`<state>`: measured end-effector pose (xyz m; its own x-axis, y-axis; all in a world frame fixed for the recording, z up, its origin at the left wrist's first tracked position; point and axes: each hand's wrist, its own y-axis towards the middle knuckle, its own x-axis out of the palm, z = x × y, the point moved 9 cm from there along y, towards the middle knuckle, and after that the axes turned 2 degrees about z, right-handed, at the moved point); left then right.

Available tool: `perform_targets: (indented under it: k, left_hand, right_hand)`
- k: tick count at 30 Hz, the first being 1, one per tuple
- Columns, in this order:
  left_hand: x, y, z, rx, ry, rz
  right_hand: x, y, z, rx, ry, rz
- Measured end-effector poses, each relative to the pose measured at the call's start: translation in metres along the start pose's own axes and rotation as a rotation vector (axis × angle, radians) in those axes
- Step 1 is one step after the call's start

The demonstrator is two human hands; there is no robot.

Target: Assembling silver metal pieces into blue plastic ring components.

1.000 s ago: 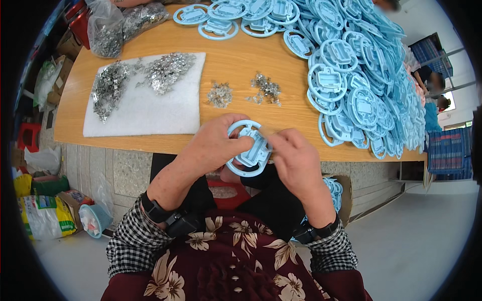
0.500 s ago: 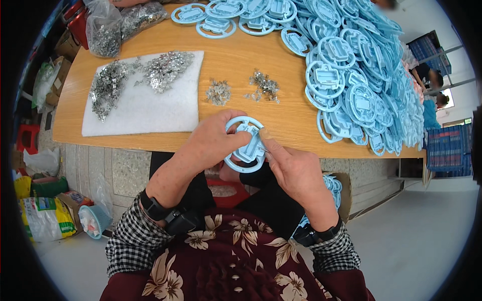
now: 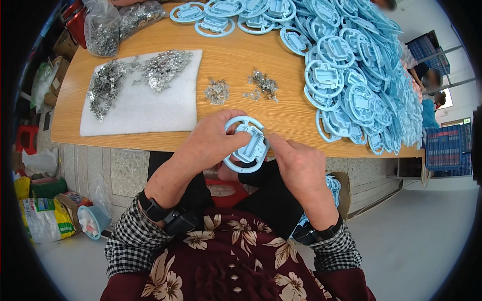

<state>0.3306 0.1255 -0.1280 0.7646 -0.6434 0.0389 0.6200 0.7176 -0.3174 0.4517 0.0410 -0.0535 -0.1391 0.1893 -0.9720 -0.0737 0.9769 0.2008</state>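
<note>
My left hand [image 3: 216,135] grips a light blue plastic wheel-shaped part [image 3: 249,150], thumb across its centre and fingers around the upper rim. The part is a ring with a recessed middle, tilted above my lap at the table's front edge. Beside its right rim is my right hand [image 3: 297,159], with index finger and thumb drawn together close to the rim. Whatever those fingertips may hold is too small or hidden to make out. Small piles of clear-silvery metal bits [image 3: 217,92] and darker metal bits [image 3: 263,85] lie on the table just beyond.
A white foam sheet [image 3: 145,118] carries two heaps of small metal pieces [image 3: 164,69]. Clear bags of metal pieces [image 3: 103,30] stand at the far left. A large heap of blue wheel parts [image 3: 351,75] covers the table's right. More blue parts [image 3: 332,186] sit in a box by my right forearm.
My right hand has drawn slightly right, its fingertips coming away from the wheel part's rim. The left hand and the part stay almost where they were.
</note>
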Motion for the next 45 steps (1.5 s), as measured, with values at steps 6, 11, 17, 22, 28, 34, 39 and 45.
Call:
perform_targets:
  k: [6, 11, 17, 22, 28, 34, 39, 45]
  left_hand:
    - [-0.004, 0.001, -0.001, 0.035, 0.076, 0.028]
    - [0.000, -0.002, 0.003, 0.024, 0.021, 0.003]
    - [-0.002, -0.002, 0.001, 0.019, 0.070, 0.021]
    - [-0.001, 0.001, 0.001, 0.033, 0.061, 0.025]
    - [-0.001, 0.000, 0.004, 0.027, 0.078, 0.030]
    - [-0.002, -0.003, 0.004, 0.024, 0.051, 0.028]
    - [-0.002, -0.004, 0.006, -0.028, 0.083, 0.029]
    - [0.002, -0.001, 0.000, 0.018, 0.059, 0.010]
  right_hand:
    - [0.001, 0.006, -0.005, 0.021, -0.030, -0.102]
    - [-0.002, 0.004, -0.002, -0.019, 0.027, -0.065]
    - [-0.002, 0.003, -0.003, 0.002, 0.052, -0.058]
    - [-0.001, 0.003, -0.004, -0.003, -0.001, -0.058]
    - [0.001, 0.006, -0.015, -0.014, -0.197, -0.132]
    - [-0.007, 0.009, -0.010, -0.041, -0.090, -0.104]
    - [-0.003, 0.013, -0.010, -0.059, -0.060, -0.087]
    - [-0.004, 0.015, -0.023, -0.086, -0.146, -0.103]
